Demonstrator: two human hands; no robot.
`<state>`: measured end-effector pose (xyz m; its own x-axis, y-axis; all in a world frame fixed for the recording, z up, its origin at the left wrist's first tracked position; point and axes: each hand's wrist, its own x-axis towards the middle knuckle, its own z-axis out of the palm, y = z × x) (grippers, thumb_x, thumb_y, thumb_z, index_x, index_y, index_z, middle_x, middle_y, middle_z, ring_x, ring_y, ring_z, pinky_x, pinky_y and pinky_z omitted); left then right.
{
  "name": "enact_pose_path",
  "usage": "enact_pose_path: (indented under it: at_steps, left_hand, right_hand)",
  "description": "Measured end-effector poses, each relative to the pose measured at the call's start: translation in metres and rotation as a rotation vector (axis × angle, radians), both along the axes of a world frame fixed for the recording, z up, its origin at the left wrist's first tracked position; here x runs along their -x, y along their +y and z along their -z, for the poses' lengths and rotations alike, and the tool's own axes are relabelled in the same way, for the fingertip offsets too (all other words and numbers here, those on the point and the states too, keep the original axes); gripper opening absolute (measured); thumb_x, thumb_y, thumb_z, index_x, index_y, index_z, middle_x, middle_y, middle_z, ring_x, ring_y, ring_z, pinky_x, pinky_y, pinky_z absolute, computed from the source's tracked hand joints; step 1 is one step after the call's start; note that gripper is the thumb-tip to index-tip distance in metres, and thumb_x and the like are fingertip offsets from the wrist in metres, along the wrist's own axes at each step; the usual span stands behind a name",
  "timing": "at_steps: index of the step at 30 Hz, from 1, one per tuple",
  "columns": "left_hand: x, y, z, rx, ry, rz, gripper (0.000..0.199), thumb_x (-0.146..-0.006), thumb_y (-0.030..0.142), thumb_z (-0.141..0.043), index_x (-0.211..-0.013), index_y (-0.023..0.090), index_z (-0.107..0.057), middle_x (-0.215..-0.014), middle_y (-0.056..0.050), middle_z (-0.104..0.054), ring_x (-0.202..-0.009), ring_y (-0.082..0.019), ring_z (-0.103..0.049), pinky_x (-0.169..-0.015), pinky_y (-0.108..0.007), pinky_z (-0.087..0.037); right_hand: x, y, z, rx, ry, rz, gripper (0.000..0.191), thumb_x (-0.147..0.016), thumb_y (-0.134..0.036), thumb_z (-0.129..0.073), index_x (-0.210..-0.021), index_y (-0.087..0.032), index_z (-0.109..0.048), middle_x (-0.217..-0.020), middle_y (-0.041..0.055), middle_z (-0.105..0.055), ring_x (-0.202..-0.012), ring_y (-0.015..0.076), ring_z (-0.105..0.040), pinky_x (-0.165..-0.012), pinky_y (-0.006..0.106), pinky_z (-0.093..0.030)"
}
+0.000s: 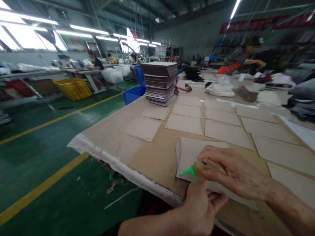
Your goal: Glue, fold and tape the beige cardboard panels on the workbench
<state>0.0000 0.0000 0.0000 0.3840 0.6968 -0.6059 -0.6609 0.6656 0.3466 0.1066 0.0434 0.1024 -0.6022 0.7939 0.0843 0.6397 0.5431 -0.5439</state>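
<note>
A pile of beige boards (194,152) lies near the table's front edge, its sheets slightly fanned at the left. My right hand (236,173) is closed around a small squeeze glue bottle (205,167), brownish and partly see-through. Its green nozzle points left, low over the top board near its left corner; whether the tip touches cannot be seen. Just below, my left hand (200,206) is at the near edge of the pile, thumb towards the top and fingers curled, gripping a board's edge. My wrists and hands hide the pile's right part.
Single beige boards (227,132) lie in rows across the table (147,160). A tall stack of boards (161,83) stands at the far left edge, beside a blue bin (134,94). Plastic bags (221,87) lie farther back. A person (236,60) works across the table.
</note>
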Motion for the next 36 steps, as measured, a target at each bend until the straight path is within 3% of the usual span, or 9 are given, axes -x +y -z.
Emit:
enact_pose_path:
  at_steps: [5, 11, 15, 19, 25, 36]
  left_hand:
    - [0.000, 0.000, 0.001, -0.002, -0.002, -0.017, 0.018, -0.097, 0.021, -0.042, -0.097, 0.011, -0.056, -0.083, -0.009, -0.061, -0.069, -0.015, -0.064, -0.077, -0.032, -0.057]
    - [-0.002, 0.000, 0.006, 0.063, 0.043, -0.036, 0.021, -0.098, 0.029, -0.043, -0.101, 0.011, -0.054, -0.081, -0.007, -0.059, -0.068, -0.015, -0.062, -0.075, -0.033, -0.057]
    - [-0.001, 0.000, 0.006, 0.015, 0.014, -0.024, 0.023, -0.097, 0.032, -0.046, -0.100, 0.012, -0.056, -0.087, -0.009, -0.061, -0.074, -0.017, -0.064, -0.077, -0.033, -0.057]
    - [0.000, 0.000, 0.003, -0.045, -0.010, -0.005, 0.012, -0.091, 0.021, -0.054, -0.102, 0.015, -0.056, -0.090, -0.008, -0.064, -0.078, -0.017, -0.065, -0.076, -0.029, -0.056]
    - [0.000, 0.002, 0.006, 0.073, 0.053, -0.041, 0.017, -0.099, 0.028, -0.042, -0.094, 0.014, -0.050, -0.080, -0.006, -0.061, -0.064, -0.015, -0.064, -0.072, -0.032, -0.057]
    - [-0.001, 0.006, 0.001, 0.072, 0.057, -0.001, 0.021, -0.101, 0.028, -0.035, -0.100, 0.012, -0.048, -0.088, -0.010, -0.063, -0.067, -0.015, -0.065, -0.069, -0.028, -0.055]
  right_hand:
    - [-0.004, 0.001, -0.001, 0.011, 0.000, 0.003, 0.017, -0.094, -0.041, -0.051, -0.097, -0.026, -0.059, -0.092, -0.0024, -0.061, -0.081, 0.0148, -0.057, -0.070, 0.029, -0.038]
    - [-0.004, 0.007, 0.005, -0.145, -0.075, 0.052, 0.017, -0.094, -0.039, -0.051, -0.098, -0.024, -0.059, -0.093, 0.0005, -0.062, -0.084, 0.0179, -0.057, -0.074, 0.032, -0.038]
    - [-0.003, 0.003, 0.002, -0.089, -0.032, 0.012, 0.017, -0.094, -0.040, -0.051, -0.097, -0.025, -0.059, -0.093, -0.0005, -0.062, -0.083, 0.0167, -0.057, -0.073, 0.031, -0.039]
    - [-0.002, -0.002, -0.001, -0.026, 0.014, -0.025, 0.017, -0.095, -0.040, -0.049, -0.094, -0.026, -0.060, -0.091, -0.0014, -0.061, -0.082, 0.0157, -0.057, -0.073, 0.030, -0.040]
    - [-0.010, 0.016, 0.013, -0.109, -0.061, 0.114, 0.015, -0.092, -0.038, -0.054, -0.099, -0.026, -0.059, -0.094, -0.0013, -0.064, -0.085, 0.0168, -0.058, -0.075, 0.030, -0.039]
    - [-0.015, 0.047, 0.022, -0.207, -0.195, 0.270, 0.019, -0.092, -0.041, -0.050, -0.090, -0.024, -0.058, -0.088, 0.0000, -0.063, -0.076, 0.0180, -0.057, -0.066, 0.030, -0.036]
